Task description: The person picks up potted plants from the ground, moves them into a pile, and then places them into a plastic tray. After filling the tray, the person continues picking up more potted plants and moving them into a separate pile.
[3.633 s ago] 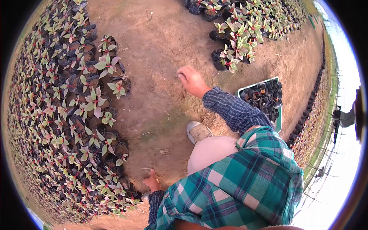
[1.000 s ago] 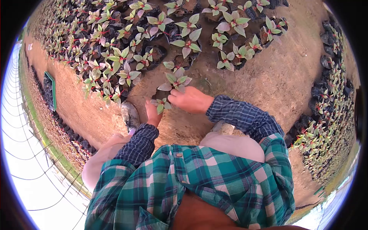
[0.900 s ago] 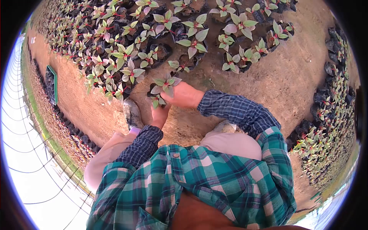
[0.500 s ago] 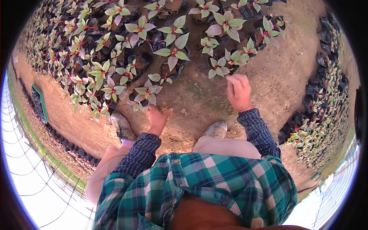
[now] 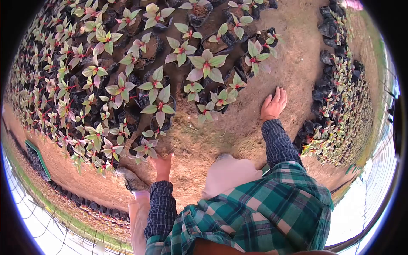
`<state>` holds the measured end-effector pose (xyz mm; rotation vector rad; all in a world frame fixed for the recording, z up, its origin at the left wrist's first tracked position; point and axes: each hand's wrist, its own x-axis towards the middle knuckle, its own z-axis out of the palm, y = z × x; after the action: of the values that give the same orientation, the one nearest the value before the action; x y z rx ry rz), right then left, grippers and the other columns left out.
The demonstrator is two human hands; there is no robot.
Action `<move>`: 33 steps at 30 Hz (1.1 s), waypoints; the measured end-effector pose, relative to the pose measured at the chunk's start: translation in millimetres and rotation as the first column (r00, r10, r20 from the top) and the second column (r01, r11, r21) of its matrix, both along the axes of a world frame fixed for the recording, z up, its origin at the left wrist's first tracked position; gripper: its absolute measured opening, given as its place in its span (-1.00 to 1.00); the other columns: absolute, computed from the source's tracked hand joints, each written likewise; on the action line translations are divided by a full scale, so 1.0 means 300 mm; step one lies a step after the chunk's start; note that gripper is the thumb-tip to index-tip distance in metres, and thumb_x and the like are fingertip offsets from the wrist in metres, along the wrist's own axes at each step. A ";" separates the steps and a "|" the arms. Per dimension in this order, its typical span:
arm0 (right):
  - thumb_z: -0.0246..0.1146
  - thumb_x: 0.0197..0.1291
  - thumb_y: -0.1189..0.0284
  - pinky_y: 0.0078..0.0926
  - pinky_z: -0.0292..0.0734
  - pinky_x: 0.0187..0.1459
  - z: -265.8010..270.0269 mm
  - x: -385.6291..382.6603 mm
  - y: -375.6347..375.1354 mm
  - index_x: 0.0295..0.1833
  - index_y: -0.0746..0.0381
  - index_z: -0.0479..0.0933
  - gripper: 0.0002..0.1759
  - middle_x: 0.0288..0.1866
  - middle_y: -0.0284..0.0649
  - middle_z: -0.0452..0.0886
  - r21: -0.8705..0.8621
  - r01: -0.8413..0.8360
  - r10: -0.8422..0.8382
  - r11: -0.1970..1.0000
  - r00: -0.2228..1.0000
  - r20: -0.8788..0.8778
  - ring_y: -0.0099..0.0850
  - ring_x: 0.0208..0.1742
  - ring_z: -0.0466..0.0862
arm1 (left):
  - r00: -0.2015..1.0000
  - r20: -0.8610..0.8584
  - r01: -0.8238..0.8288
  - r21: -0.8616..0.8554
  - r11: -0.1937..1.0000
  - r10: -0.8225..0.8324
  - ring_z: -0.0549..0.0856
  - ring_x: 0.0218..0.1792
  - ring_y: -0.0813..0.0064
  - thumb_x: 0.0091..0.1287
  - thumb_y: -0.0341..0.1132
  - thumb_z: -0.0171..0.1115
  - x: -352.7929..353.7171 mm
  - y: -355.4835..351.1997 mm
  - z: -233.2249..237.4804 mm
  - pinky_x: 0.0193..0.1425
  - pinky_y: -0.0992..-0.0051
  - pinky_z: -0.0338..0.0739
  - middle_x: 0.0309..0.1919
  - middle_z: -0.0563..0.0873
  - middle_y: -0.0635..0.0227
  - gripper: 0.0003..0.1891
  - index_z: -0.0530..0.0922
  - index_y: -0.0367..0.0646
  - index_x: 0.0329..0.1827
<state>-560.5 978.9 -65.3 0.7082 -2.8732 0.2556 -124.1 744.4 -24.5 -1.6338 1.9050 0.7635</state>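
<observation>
My left hand (image 5: 161, 165) is low at the front edge of the seedling bed, thumb spread away from the fingers. Its fingertips meet the lower leaves of a green and pink potted seedling (image 5: 145, 148); whether they touch its bag is hidden. Out to the right, my right hand (image 5: 274, 104) is open over bare soil (image 5: 255, 127), fingers stretched forward, with nothing in it. Between the hands, at the bed's edge, stands a small group of seedlings (image 5: 207, 112) in black plastic bags.
Dense rows of bagged seedlings (image 5: 93, 70) fill the left and far side. Another bed (image 5: 340, 106) runs along the right beyond a dirt path. A green-edged frame (image 5: 38, 159) lies far left. My shoe (image 5: 132, 179) is close to the bed.
My right hand has moved away from the seedlings at the bed edge, out to the right, and its fingers have straightened. My left hand stays by the same seedling. The view has turned.
</observation>
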 end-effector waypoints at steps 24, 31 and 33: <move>0.17 0.15 0.30 0.00 0.12 0.38 0.049 0.011 0.003 0.29 0.31 0.33 -0.41 0.35 0.03 0.32 -0.019 0.104 -0.102 0.994 0.991 0.092 -0.01 0.42 0.23 | 0.992 -0.120 0.030 0.075 0.997 -0.021 0.50 0.21 0.01 0.02 -0.15 0.56 0.080 -0.104 -0.150 0.32 0.29 0.36 0.21 0.50 -0.14 -0.13 0.29 -0.58 0.23; 0.21 0.06 0.36 -0.19 0.36 0.05 0.271 0.465 0.342 -0.11 0.23 0.50 -0.73 -0.16 -0.16 0.51 -0.012 -0.187 0.173 0.982 0.884 0.435 -0.17 -0.03 0.51 | 0.938 -0.003 -0.316 0.398 0.861 0.346 0.19 -0.86 0.49 0.24 -0.12 0.42 -0.024 -0.131 -0.026 -0.80 0.43 0.09 -0.56 0.44 0.28 -0.51 0.37 -0.28 -0.05; 0.20 0.01 0.37 -0.27 0.37 -0.02 0.272 0.698 0.526 -0.24 0.20 0.53 -0.81 -0.26 -0.22 0.52 0.083 -0.239 0.157 0.968 0.826 0.542 -0.24 -0.10 0.52 | 0.930 0.025 -0.328 0.513 0.793 0.368 0.14 -0.80 0.50 0.28 -0.08 0.38 -0.031 -0.149 -0.036 -0.71 0.38 0.22 -0.67 0.25 0.40 -0.59 0.41 -0.24 -0.27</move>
<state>-351.1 1136.7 16.2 1.1277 -3.3705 0.3104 -133.4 699.6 -35.2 -1.6282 1.2837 1.3684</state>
